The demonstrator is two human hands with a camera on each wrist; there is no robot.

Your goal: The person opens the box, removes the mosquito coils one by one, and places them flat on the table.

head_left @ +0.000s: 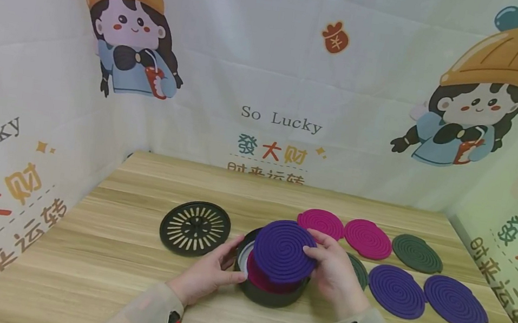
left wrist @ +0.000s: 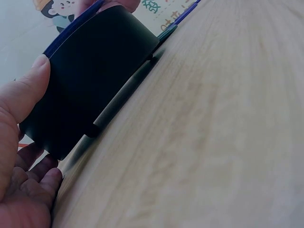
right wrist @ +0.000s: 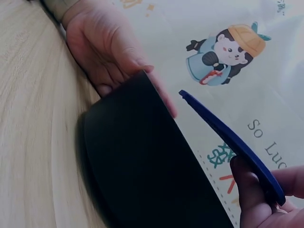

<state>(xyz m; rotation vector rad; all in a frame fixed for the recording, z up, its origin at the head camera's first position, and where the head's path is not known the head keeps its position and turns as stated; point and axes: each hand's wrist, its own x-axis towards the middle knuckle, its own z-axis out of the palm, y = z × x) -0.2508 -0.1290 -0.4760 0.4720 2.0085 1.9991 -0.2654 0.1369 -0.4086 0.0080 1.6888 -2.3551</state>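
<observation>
In the head view my right hand (head_left: 335, 272) pinches a purple mosquito coil (head_left: 284, 251) at its right edge. The coil is tilted over a round dark mosquito coil holder (head_left: 270, 297). From the right wrist view, the held coil (right wrist: 232, 140) stands apart from the holder's rim on the side nearest that camera. My left hand (head_left: 207, 275) grips the holder's left side, with the thumb (left wrist: 31, 92) against its wall. A magenta coil (head_left: 256, 276) shows inside the holder, partly hidden under the purple one.
A black slotted lid (head_left: 196, 228) lies to the left. Right of the holder lie two magenta coils (head_left: 368, 238), two purple coils (head_left: 396, 291), a green coil (head_left: 418, 253) and another green coil (head_left: 357, 271) partly behind my right hand. A printed cloth (head_left: 281, 66) hangs behind the wooden table (head_left: 95, 249).
</observation>
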